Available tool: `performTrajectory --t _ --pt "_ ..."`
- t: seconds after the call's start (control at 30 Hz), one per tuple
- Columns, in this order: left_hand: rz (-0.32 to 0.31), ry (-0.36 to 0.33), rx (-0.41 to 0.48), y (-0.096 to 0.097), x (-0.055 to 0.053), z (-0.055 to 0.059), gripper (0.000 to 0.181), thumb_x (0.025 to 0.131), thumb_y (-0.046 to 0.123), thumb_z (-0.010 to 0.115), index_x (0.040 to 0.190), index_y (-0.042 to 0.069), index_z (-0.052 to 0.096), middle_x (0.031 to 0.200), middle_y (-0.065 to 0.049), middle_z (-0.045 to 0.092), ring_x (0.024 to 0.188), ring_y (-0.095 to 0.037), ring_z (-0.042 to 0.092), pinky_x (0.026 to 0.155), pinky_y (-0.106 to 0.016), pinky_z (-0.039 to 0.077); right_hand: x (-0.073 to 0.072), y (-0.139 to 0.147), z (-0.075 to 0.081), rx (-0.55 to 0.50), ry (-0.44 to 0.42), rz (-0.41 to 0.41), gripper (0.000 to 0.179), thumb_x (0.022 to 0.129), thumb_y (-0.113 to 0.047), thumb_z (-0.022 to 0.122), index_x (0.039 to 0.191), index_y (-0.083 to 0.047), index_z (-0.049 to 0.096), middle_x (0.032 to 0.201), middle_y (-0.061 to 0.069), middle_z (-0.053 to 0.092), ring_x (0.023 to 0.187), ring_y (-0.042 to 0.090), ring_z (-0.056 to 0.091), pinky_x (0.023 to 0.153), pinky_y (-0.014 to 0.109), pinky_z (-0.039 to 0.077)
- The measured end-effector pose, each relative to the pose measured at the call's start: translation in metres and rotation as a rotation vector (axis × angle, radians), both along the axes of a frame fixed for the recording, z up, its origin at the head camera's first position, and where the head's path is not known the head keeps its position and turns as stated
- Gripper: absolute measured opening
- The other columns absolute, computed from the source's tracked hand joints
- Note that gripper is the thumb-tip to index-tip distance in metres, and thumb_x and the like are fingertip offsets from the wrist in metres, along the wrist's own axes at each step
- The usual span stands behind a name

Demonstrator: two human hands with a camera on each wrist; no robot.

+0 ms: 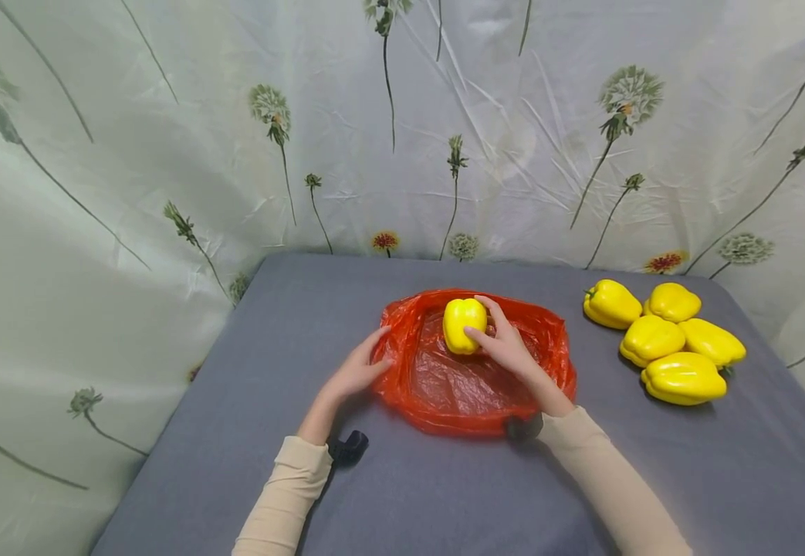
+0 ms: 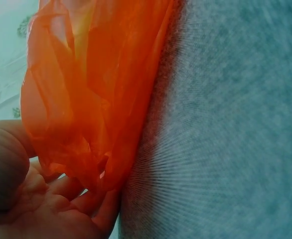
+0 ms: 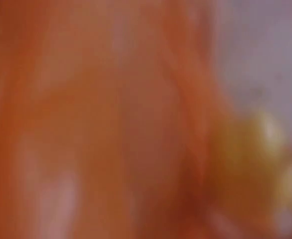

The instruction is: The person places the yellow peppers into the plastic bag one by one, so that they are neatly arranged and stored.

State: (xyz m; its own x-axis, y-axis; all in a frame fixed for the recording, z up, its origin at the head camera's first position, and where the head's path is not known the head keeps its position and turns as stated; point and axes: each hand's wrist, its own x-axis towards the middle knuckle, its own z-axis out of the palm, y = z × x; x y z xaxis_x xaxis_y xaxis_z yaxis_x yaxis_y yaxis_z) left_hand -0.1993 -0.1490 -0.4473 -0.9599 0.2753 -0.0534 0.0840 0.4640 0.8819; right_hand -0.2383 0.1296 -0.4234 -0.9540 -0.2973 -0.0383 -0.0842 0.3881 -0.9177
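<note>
A red plastic bag lies spread on the grey surface with its mouth facing up. Over the bag's mouth, my right hand grips a yellow bell pepper between thumb and fingers. My left hand touches the bag's left side, fingers fairly straight and thumb apart. In the left wrist view, the left hand cups the translucent bag from below and beside. The right wrist view is blurred by the bag, with a yellow pepper shape at the right.
To the right of the bag sit several more yellow bell peppers in a group. A grey cloth covers the table. Behind it hangs a pale curtain printed with dandelions. Dark wrist cameras are worn at both wrists.
</note>
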Motion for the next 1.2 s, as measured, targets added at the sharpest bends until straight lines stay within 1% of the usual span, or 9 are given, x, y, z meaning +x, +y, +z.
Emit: performTrajectory --t 0.13,0.27,0.4,0.5,0.73,0.83,0.93,1.07,1.2 --pt "0.002 0.001 -0.019 0.0 -0.001 -0.001 0.062 0.093 0.019 0.054 0.148 0.015 0.026 0.153 -0.016 0.029 0.141 -0.036 0.029 0.113 -0.054 0.028 -0.004 -0.009 -0.004 0.016 -0.015 -0.013 0.063 0.095 -0.026 0.053 0.147 -0.015 0.02 0.141 0.024 0.038 0.122 0.042 0.05 0.076 0.04 0.058" --pt "0.01 -0.013 -0.027 0.001 -0.001 -0.001 0.063 0.093 0.02 0.055 0.148 0.016 0.027 0.154 -0.015 0.029 0.141 -0.035 0.029 0.113 -0.054 0.028 -0.005 -0.021 -0.005 0.106 0.017 -0.014 0.067 0.094 -0.029 0.054 0.148 -0.014 0.018 0.143 0.023 0.038 0.123 0.038 0.049 0.074 0.035 0.058" --pt "0.013 -0.018 -0.028 0.002 -0.001 0.0 0.063 0.093 0.02 0.055 0.148 0.016 0.026 0.154 -0.014 0.029 0.142 -0.035 0.028 0.114 -0.054 0.027 -0.006 -0.03 -0.004 0.188 0.049 0.009 0.071 0.094 -0.026 0.053 0.152 -0.02 0.012 0.144 0.024 0.033 0.124 0.038 0.044 0.069 0.033 0.058" --pt "0.017 -0.022 -0.033 0.002 0.0 0.001 0.062 0.093 0.02 0.055 0.148 0.016 0.026 0.154 -0.014 0.028 0.142 -0.035 0.027 0.114 -0.055 0.027 -0.007 -0.034 -0.003 0.218 0.033 0.041 0.068 0.095 -0.025 0.05 0.152 -0.024 0.012 0.143 0.026 0.028 0.124 0.041 0.041 0.067 0.032 0.057" --pt "0.019 -0.026 -0.037 0.002 0.0 0.001 0.062 0.093 0.019 0.055 0.148 0.014 0.027 0.154 -0.015 0.029 0.142 -0.035 0.027 0.114 -0.054 0.026 -0.006 -0.037 -0.001 0.2 0.008 0.051 0.061 0.093 -0.022 0.05 0.148 -0.022 0.024 0.138 0.026 0.031 0.113 0.041 0.047 0.062 0.031 0.058" --pt "0.015 -0.02 -0.036 0.002 -0.001 0.001 0.063 0.093 0.018 0.055 0.148 0.013 0.027 0.154 -0.015 0.029 0.143 -0.035 0.026 0.115 -0.053 0.025 -0.007 -0.037 -0.002 0.153 0.002 0.018 0.06 0.092 -0.019 0.05 0.147 -0.019 0.026 0.135 0.026 0.032 0.111 0.041 0.048 0.061 0.033 0.058" --pt "0.011 -0.023 -0.034 0.002 0.0 0.001 0.063 0.093 0.019 0.055 0.148 0.013 0.026 0.154 -0.015 0.028 0.143 -0.034 0.026 0.115 -0.053 0.025 -0.007 -0.038 -0.003 0.134 -0.017 -0.052 0.059 0.092 -0.021 0.05 0.146 -0.021 0.026 0.134 0.025 0.032 0.113 0.04 0.046 0.063 0.034 0.059" --pt "0.007 -0.024 -0.03 0.002 -0.001 -0.001 0.063 0.093 0.02 0.055 0.149 0.015 0.026 0.154 -0.015 0.028 0.142 -0.034 0.027 0.114 -0.054 0.027 -0.008 -0.042 -0.003 0.166 -0.018 -0.161 0.059 0.093 -0.024 0.049 0.147 -0.022 0.025 0.135 0.024 0.03 0.112 0.038 0.044 0.075 0.04 0.058" --pt "0.005 -0.023 -0.038 0.002 -0.003 -0.003 0.063 0.093 0.021 0.055 0.149 0.015 0.026 0.154 -0.014 0.029 0.142 -0.034 0.028 0.114 -0.054 0.028 -0.01 -0.046 -0.004 0.211 -0.002 -0.228 0.062 0.092 -0.027 0.05 0.147 -0.019 0.024 0.134 0.025 0.03 0.11 0.037 0.044 0.088 0.047 0.051"
